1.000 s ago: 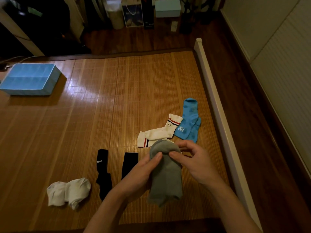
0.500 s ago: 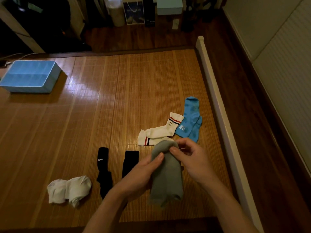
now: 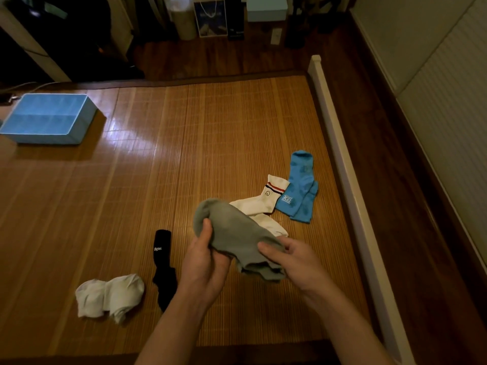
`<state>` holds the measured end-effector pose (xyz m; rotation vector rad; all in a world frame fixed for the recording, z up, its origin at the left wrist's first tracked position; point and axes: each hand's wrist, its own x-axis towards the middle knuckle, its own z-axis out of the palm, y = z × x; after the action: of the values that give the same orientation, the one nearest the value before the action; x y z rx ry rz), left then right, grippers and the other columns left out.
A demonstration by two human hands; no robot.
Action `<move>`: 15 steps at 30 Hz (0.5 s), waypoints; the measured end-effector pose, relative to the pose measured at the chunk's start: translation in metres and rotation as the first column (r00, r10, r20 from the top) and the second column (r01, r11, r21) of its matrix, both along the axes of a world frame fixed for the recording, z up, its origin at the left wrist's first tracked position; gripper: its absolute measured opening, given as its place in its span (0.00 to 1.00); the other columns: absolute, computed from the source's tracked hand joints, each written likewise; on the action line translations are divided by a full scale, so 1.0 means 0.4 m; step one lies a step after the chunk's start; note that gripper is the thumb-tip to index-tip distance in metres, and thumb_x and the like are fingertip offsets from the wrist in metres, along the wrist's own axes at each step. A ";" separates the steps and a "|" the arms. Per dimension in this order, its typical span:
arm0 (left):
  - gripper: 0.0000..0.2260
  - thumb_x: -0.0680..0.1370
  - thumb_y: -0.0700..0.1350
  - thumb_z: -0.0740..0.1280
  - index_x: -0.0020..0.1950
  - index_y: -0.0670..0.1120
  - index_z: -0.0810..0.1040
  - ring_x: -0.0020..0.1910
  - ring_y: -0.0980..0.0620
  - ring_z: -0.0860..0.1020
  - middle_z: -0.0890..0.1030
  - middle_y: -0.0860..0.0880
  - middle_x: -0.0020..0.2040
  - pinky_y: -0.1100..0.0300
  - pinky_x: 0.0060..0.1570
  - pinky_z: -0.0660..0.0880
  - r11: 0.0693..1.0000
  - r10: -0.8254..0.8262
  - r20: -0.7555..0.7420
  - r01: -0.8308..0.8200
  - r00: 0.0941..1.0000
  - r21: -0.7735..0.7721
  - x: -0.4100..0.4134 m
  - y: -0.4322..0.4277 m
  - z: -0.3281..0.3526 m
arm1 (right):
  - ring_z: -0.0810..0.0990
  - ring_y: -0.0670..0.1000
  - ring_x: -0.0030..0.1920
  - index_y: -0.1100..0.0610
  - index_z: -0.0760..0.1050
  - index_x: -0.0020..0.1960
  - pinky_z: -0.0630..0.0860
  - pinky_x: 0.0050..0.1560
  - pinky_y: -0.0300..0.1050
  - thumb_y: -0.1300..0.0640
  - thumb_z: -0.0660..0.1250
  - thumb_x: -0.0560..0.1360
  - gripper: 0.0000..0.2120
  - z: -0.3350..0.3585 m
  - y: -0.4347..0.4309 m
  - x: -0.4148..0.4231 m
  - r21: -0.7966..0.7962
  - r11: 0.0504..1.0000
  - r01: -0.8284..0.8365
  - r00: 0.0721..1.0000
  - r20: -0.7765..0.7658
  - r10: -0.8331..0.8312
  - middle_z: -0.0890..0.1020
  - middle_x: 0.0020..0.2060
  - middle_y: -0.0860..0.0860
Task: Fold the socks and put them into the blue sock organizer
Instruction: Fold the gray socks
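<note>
A grey sock pair (image 3: 232, 233) is held above the bamboo mat, lying slantwise from upper left to lower right. My left hand (image 3: 204, 262) grips its toe end with the thumb on top. My right hand (image 3: 295, 262) holds the cuff end. Behind them lie white striped socks (image 3: 263, 204) and bright blue socks (image 3: 300, 191). A black sock (image 3: 162, 264) and a bunched white pair (image 3: 110, 296) lie to the left. The blue sock organizer (image 3: 50, 118) stands far left, open side up.
The bamboo mat (image 3: 184, 143) covers the surface. A white rail (image 3: 340, 154) runs along its right edge, with dark wooden floor and a wall beyond. Boxes and bags stand on the floor at the back.
The grey socks have turned from hanging upright to lying slantwise. My right hand slid from the top end down to the cuff. A second black sock is hidden behind my left hand.
</note>
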<state>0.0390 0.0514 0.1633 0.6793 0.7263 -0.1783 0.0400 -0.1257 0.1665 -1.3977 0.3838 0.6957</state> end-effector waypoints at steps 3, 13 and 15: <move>0.24 0.84 0.56 0.60 0.73 0.40 0.73 0.66 0.41 0.80 0.82 0.38 0.65 0.41 0.71 0.71 0.997 0.062 -0.044 -0.064 0.997 -0.050 -0.002 0.000 -0.003 | 0.87 0.54 0.44 0.55 0.76 0.61 0.81 0.38 0.43 0.56 0.75 0.74 0.18 0.001 0.002 -0.003 0.096 0.995 -0.010 0.999 -0.048 0.015 0.88 0.48 0.54; 0.22 0.84 0.53 0.61 0.73 0.40 0.73 0.65 0.43 0.80 0.83 0.38 0.64 0.46 0.59 0.77 0.962 0.215 -0.075 -0.224 0.974 -0.156 -0.004 0.006 -0.012 | 0.82 0.48 0.37 0.54 0.80 0.57 0.80 0.39 0.41 0.61 0.74 0.74 0.13 -0.006 -0.009 -0.021 0.062 0.998 -0.018 0.999 0.039 0.015 0.87 0.44 0.50; 0.21 0.85 0.52 0.61 0.72 0.39 0.73 0.64 0.43 0.81 0.83 0.38 0.63 0.48 0.59 0.77 0.954 0.219 -0.092 -0.234 0.971 -0.190 -0.006 0.013 -0.015 | 0.81 0.48 0.36 0.55 0.81 0.56 0.79 0.38 0.40 0.60 0.74 0.75 0.10 -0.005 -0.008 -0.021 0.064 0.998 0.021 0.997 0.071 -0.026 0.86 0.41 0.51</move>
<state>0.0366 0.0565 0.1573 0.3953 0.8356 -0.0629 0.0316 -0.1291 0.1646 -1.3525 0.3188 0.6316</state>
